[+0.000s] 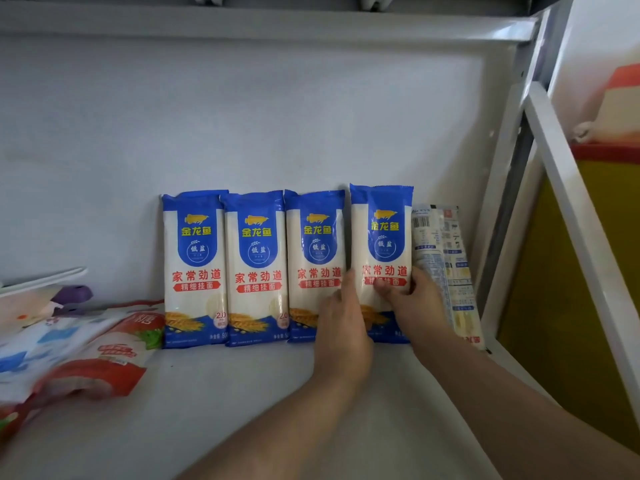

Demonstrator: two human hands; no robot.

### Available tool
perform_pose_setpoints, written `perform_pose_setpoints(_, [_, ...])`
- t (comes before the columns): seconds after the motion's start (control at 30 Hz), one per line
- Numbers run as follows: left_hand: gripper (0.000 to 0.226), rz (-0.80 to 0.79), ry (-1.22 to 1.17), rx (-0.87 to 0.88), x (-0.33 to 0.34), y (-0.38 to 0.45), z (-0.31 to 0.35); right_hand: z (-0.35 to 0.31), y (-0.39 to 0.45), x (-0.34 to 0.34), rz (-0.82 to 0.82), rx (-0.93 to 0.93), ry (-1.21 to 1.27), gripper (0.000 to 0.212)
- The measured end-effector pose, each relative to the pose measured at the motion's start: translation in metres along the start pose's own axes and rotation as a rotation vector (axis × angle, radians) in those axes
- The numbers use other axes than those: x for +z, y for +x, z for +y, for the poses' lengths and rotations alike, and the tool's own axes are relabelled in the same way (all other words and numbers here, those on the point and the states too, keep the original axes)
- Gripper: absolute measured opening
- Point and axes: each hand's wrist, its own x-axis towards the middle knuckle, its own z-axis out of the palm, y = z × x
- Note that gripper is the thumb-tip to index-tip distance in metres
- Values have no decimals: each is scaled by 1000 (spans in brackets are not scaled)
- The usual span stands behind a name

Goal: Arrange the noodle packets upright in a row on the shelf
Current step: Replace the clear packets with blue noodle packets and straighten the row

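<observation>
Against the shelf's back wall (pixel 242 133), we steady the fourth noodle packet (pixel 381 237) upright (long axis vertical): right hand (pixel 412 303) grips its right edge, left hand (pixel 341 327) flat-fingered along its left.

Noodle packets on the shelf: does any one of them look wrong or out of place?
Yes. The fifth noodle packet, at the right end, shows its back with the barcode and leans, while the other four face front. The left hand and right hand are on the fourth packet.
</observation>
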Motion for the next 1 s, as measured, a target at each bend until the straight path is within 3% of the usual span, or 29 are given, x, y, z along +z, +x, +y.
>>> perform_pose_setpoints(0.23, [76, 47, 313, 101, 6, 1, 1, 6, 12, 3, -15, 31, 0, 26])
perform_pose_setpoints(0.53, [72, 41, 374, 79, 7, 7, -3, 7, 19, 8, -31, 32, -34, 32])
perform_pose_setpoints(0.73, [86, 137, 595, -22, 12, -5, -7, 14, 16, 17, 83, 8, -143, 39])
perform_pose_setpoints(1.0, [105, 143, 619, -117, 23, -15, -14, 21, 7, 27, 166, 39, -64, 37])
